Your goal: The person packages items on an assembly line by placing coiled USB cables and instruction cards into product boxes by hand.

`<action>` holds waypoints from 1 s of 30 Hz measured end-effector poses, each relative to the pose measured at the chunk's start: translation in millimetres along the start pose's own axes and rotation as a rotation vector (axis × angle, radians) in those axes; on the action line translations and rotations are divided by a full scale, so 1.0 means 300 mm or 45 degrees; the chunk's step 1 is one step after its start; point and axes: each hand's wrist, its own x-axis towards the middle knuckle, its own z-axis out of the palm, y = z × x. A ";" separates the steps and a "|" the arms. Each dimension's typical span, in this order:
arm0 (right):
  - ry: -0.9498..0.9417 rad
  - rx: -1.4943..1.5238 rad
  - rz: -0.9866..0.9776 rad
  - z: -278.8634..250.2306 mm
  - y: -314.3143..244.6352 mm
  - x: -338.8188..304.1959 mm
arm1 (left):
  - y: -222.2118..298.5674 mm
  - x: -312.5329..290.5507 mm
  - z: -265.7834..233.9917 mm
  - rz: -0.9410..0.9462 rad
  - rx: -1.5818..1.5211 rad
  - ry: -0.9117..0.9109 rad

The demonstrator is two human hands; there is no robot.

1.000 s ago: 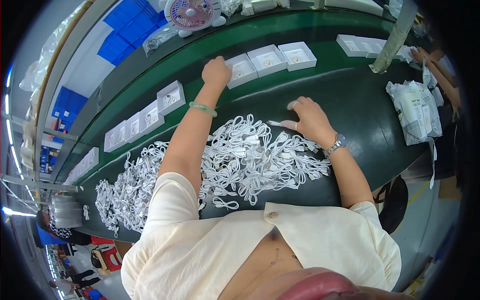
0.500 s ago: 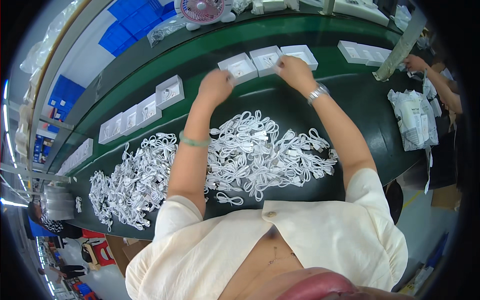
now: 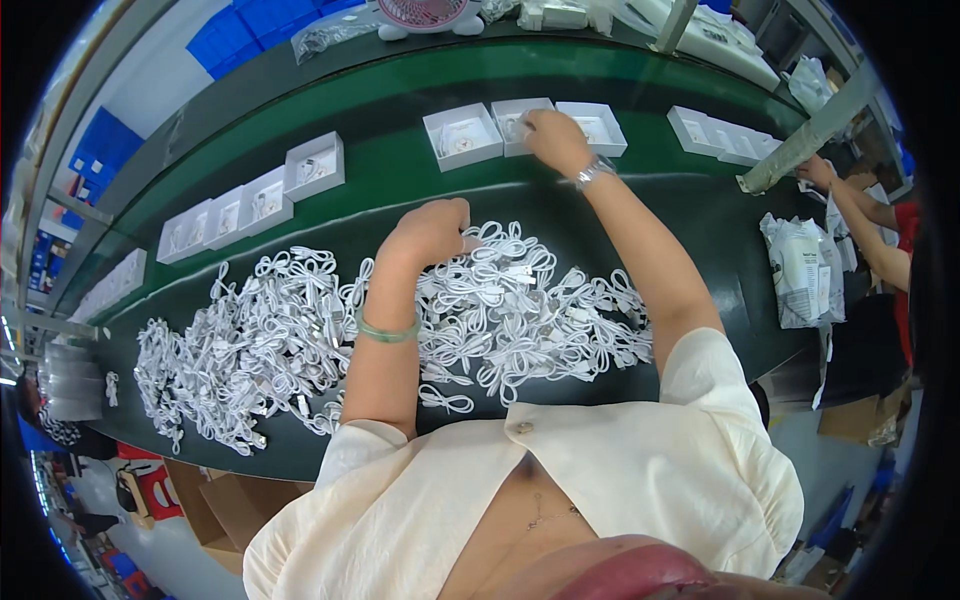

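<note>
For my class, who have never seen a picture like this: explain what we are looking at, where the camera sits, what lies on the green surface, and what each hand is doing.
The camera is worn on a person's head and looks down, so the picture bends at its rim. No machine: two bare hands work at a green belt. On it lies a heap of coiled white cables and, farther off, a row of open white boxes. The left hand rests on the cables, closed; whether it grips one is hidden. The right hand reaches into a white box. At far right, another person's hand works nearby.
</note>
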 end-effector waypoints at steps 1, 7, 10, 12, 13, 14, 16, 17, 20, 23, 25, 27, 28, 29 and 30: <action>-0.071 0.241 -0.169 -0.025 -0.011 -0.044 | -0.005 0.001 -0.001 0.050 -0.020 0.042; -0.590 0.676 -1.011 -0.082 -0.082 -0.307 | -0.034 0.030 0.019 0.177 -0.304 0.173; -0.612 0.562 -0.622 -0.104 -0.108 -0.380 | -0.051 0.028 0.022 0.186 -0.463 0.254; -0.636 0.669 -0.482 -0.108 -0.062 -0.387 | -0.052 0.028 0.012 0.146 -0.683 0.519; -0.653 0.779 -0.345 -0.113 -0.037 -0.388 | -0.050 0.032 0.006 0.255 -0.845 0.576; -0.658 0.776 -0.341 -0.121 -0.014 -0.388 | -0.047 0.032 0.006 0.254 -0.852 0.573; -0.658 1.141 -0.241 -0.151 0.028 -0.388 | 0.046 0.004 -0.050 -0.006 -1.470 0.311; -0.673 1.238 -0.216 -0.149 0.050 -0.379 | 0.050 0.018 -0.049 0.055 -1.507 0.285; -0.691 1.372 0.032 -0.178 0.083 -0.358 | 0.103 0.049 -0.052 0.103 -1.825 0.285; -0.474 0.786 -0.149 -0.161 0.137 -0.348 | 0.166 0.114 -0.025 -0.016 -2.282 0.274; -0.311 0.526 -0.164 -0.162 0.133 -0.349 | 0.161 0.145 0.010 -0.087 -2.561 0.254; -0.350 0.562 -0.179 -0.169 0.109 -0.357 | 0.169 0.142 0.055 -0.096 -2.584 0.330; -0.380 0.599 -0.199 -0.169 0.098 -0.366 | 0.174 0.140 0.073 -0.096 -2.601 0.410; -0.311 0.495 -0.371 -0.156 0.098 -0.378 | 0.152 0.152 0.101 -0.027 -2.551 0.391; -0.309 0.495 -0.367 -0.144 0.092 -0.388 | 0.156 0.154 0.105 -0.026 -2.550 0.386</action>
